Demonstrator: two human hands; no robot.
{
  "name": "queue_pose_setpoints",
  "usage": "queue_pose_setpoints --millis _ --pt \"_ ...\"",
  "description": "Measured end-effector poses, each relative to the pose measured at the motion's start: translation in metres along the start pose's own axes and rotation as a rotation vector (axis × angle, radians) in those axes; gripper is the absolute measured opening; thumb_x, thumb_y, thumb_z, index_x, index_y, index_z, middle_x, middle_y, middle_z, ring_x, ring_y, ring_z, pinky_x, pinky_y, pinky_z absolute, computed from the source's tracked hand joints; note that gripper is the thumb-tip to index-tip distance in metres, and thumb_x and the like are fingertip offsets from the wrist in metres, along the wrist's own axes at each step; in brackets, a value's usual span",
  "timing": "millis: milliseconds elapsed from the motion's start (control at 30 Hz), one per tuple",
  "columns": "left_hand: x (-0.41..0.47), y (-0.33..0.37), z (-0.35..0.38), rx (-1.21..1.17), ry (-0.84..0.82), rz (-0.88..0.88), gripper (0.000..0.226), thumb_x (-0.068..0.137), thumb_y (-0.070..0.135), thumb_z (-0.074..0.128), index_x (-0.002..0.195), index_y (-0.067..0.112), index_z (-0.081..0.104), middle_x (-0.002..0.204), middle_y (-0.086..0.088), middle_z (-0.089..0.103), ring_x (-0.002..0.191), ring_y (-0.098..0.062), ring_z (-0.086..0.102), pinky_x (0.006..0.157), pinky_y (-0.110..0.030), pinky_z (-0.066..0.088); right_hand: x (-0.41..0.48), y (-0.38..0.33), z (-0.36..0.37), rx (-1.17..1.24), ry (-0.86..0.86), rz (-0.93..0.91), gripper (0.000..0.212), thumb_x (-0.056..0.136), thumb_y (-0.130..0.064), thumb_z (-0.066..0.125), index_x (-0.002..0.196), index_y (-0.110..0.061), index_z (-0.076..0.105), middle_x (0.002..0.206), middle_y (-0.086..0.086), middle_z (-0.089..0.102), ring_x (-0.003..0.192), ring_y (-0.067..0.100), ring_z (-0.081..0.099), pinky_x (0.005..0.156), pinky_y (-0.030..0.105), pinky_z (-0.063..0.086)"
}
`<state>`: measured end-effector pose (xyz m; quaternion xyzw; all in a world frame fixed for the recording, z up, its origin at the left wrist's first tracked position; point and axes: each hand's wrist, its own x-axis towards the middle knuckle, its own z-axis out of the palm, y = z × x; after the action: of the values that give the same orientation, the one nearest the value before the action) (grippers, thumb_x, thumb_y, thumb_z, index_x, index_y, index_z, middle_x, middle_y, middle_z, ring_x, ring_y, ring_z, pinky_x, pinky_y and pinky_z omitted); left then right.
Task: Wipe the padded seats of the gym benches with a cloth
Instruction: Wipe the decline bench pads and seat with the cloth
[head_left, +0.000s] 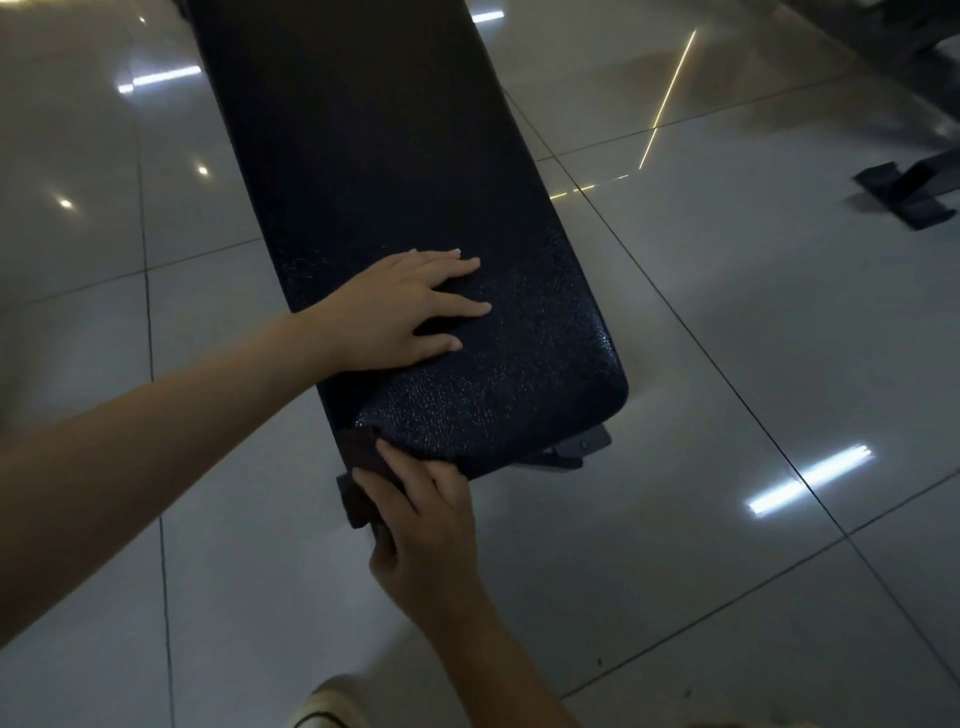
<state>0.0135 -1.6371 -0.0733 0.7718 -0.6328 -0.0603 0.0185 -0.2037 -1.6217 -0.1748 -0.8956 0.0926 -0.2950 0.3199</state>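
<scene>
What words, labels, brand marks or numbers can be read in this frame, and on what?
None can be read. The bench pad shows only grained black covering; the cloth is plain and dark; the shoe at the bottom edge and the metal foot at far right show no legible mark.

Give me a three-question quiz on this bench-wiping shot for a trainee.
1. True or false: the left hand lies flat on the padded seat.
2. The cloth is at the seat's: A) far end B) near corner C) middle.
3. Which hand holds the cloth?
Key: 1 true; 2 B; 3 the right hand.
</scene>
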Motion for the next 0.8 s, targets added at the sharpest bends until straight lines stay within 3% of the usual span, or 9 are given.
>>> queue_pose_setpoints --millis 133,233,333,600,700,800 --pt "-0.001 0.0 0.0 -0.017 0.015 0.005 0.052 0.095 0.043 0.055 0.144 0.036 0.044 0.162 -0.005 0.02 0.15 -0.022 0.015 0.121 -0.047 0.018 0.028 0.054 -0.045 -0.11 0.158 0.186 0.051 0.074 -0.006 0.047 0.119 -0.014 0.07 0.131 0.008 0.06 0.1 0.023 0.043 0.09 0.024 0.036" --pt "-0.004 0.003 -0.001 -0.008 0.025 0.01 0.051 0.095 0.04 0.057 0.145 0.034 0.044 0.162 -0.007 0.021 0.15 -0.024 0.017 0.121 -0.042 0.017 0.054 0.102 -0.08 -0.177 0.362 0.417 0.057 0.068 0.007 0.053 0.12 -0.012 0.068 0.124 0.01 0.062 0.102 0.024 0.039 0.094 0.015 0.029" --pt "-0.007 0.0 -0.001 -0.005 0.016 0.002 0.051 0.095 0.039 0.057 0.145 0.033 0.045 0.162 -0.007 0.021 0.149 -0.022 0.017 0.12 -0.04 0.018 0.065 0.105 -0.081 -0.161 0.417 0.481 0.059 0.068 0.014 0.056 0.119 -0.011 0.069 0.12 0.012 0.063 0.101 0.022 0.037 0.091 0.012 0.029" --pt "-0.008 -0.008 -0.005 -0.01 0.038 0.019 0.048 0.095 0.037 0.059 0.142 0.033 0.05 0.159 -0.006 0.028 0.147 -0.023 0.024 0.117 -0.046 0.028 0.041 0.047 -0.034 -0.042 0.245 0.281 0.053 0.071 -0.005 0.045 0.117 -0.012 0.07 0.129 0.006 0.06 0.105 0.014 0.037 0.095 0.019 0.038" --pt "-0.007 -0.01 -0.005 -0.013 0.049 0.023 0.047 0.094 0.035 0.06 0.14 0.033 0.051 0.158 -0.005 0.03 0.146 -0.023 0.027 0.115 -0.048 0.032 0.022 0.008 0.0 0.004 0.092 0.088 0.047 0.074 -0.004 0.051 0.115 -0.013 0.071 0.127 0.009 0.062 0.098 0.023 0.046 0.084 0.034 0.045" --pt "-0.005 -0.01 -0.007 -0.011 0.029 0.012 0.046 0.095 0.036 0.059 0.141 0.035 0.05 0.159 -0.003 0.029 0.146 -0.022 0.026 0.115 -0.048 0.031 0.01 -0.015 0.018 0.01 0.041 0.014 0.049 0.068 0.003 0.064 0.112 -0.017 0.071 0.126 0.004 0.064 0.095 0.021 0.05 0.08 0.032 0.047"
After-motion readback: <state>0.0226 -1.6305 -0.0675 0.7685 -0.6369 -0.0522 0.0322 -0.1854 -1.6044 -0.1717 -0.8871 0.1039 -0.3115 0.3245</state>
